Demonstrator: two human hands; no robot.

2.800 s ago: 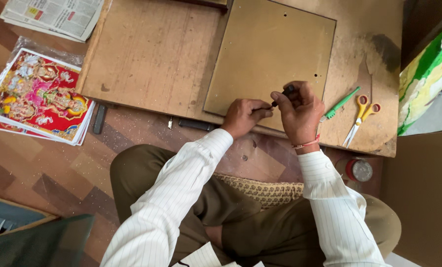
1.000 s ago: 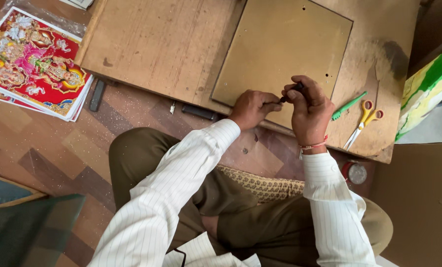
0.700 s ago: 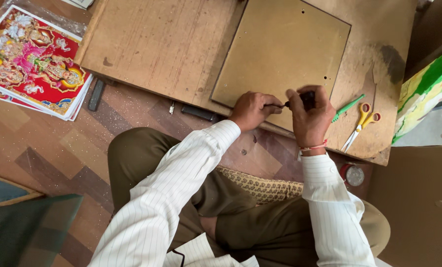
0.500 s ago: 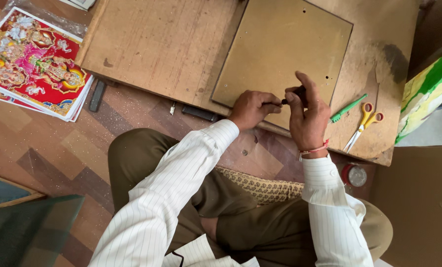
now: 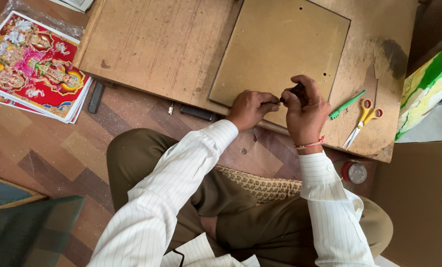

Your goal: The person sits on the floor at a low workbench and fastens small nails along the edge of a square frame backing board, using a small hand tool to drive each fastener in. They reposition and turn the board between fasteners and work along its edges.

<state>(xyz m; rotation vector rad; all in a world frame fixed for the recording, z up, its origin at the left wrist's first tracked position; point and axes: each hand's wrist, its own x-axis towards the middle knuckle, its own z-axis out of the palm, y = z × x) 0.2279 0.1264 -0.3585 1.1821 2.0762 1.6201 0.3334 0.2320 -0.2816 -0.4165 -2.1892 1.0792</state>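
Note:
A brown backing board (image 5: 280,47) lies flat on a low wooden work board (image 5: 151,44). At the backing board's near edge, my right hand (image 5: 306,111) is closed around a small dark-handled tool (image 5: 296,90), its tip pointing left. My left hand (image 5: 250,108) is pinched shut right at that tip, pressing on the backing board's edge; whatever small thing it pinches is hidden by the fingers. Both arms wear white striped sleeves. I sit on the floor with my knees under the board's front edge.
A green-handled tool (image 5: 347,105) and yellow-handled scissors (image 5: 361,118) lie right of my hands. A small red-rimmed round container (image 5: 353,172) sits on the floor. A stack of colourful printed pictures (image 5: 30,69) lies at left, a dark flat bar (image 5: 95,97) beside it.
My right hand's fingers, lifted off the tool half a second ago, have closed around it again. The left hand stays pinched at the board's edge.

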